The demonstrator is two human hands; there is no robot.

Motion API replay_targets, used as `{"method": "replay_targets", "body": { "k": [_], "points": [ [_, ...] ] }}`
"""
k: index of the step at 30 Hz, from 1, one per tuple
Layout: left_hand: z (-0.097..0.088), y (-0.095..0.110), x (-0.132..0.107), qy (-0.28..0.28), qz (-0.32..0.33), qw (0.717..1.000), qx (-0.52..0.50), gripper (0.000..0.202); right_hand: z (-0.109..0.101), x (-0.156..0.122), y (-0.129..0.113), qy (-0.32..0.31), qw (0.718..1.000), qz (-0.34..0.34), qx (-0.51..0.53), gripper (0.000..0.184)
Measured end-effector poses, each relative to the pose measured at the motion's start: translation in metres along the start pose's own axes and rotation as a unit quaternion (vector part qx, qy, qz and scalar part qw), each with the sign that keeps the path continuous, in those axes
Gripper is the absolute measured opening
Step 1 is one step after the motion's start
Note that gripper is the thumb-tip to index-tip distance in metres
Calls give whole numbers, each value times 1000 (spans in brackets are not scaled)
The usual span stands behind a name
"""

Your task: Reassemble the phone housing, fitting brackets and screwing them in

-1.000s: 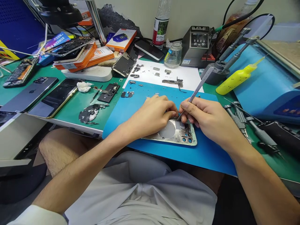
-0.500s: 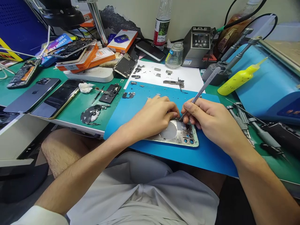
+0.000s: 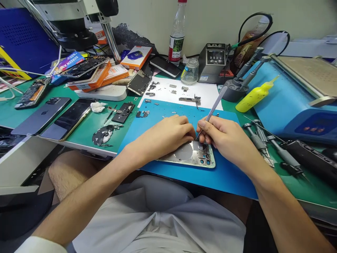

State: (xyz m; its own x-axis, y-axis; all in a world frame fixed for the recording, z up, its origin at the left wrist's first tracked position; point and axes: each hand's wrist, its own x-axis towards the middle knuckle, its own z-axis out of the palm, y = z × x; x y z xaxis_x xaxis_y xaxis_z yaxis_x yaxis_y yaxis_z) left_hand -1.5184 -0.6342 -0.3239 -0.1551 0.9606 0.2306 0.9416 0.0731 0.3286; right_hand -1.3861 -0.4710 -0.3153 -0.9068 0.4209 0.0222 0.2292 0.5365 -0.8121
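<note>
The left hand (image 3: 168,135) presses flat on the silver metal phone shell (image 3: 193,157), near on the blue mat (image 3: 231,175). The right hand (image 3: 223,138) pinches thin silver tweezers (image 3: 212,109), tips touching the shell.

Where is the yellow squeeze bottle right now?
The yellow squeeze bottle lies tilted at right of the bench, between the grey tool stand and the blue machine.

phone housing (image 3: 193,156) is laid flat on blue mat (image 3: 226,175) | housing is pressed down by left hand (image 3: 168,135) | tweezers (image 3: 212,109) are pinched in right hand (image 3: 223,140), tip set at housing's upper edge | screwdrivers (image 3: 259,138) are laid right of mat on counter (image 3: 89,123) | yellow bottle (image 3: 254,95) is seen behind
</note>
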Motion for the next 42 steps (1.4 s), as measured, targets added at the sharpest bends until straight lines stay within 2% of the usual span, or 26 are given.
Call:
{"method": "replay_targets", "body": {
  "k": [10,14,21,28,32,38,42],
  "points": [
    [0,6,0,4,65,983,170,23,2,0,-1,4,1000,-6,-1,39],
    [2,5,0,21,50,987,148,21,1,-4,-2,11,1000,-19,-7,38],
    [2,6,1,12,52,990,129,21,-1,-4,1,3,999,-31,10,43],
    [7,-2,0,42,29,999,-9,12,2,-7,-2,24,999,-35,-10,37],
    [9,-6,0,49,18,997,-50,8,4,-10,-1,36,998,-45,-11,34],
    [9,-1,4,56,-5,997,-56,3,7,-21,3,59,995,-77,-19,36],
    [9,8,4,59,-27,997,-36,4,3,-28,9,45,996,-68,27,35]
  ]
}}
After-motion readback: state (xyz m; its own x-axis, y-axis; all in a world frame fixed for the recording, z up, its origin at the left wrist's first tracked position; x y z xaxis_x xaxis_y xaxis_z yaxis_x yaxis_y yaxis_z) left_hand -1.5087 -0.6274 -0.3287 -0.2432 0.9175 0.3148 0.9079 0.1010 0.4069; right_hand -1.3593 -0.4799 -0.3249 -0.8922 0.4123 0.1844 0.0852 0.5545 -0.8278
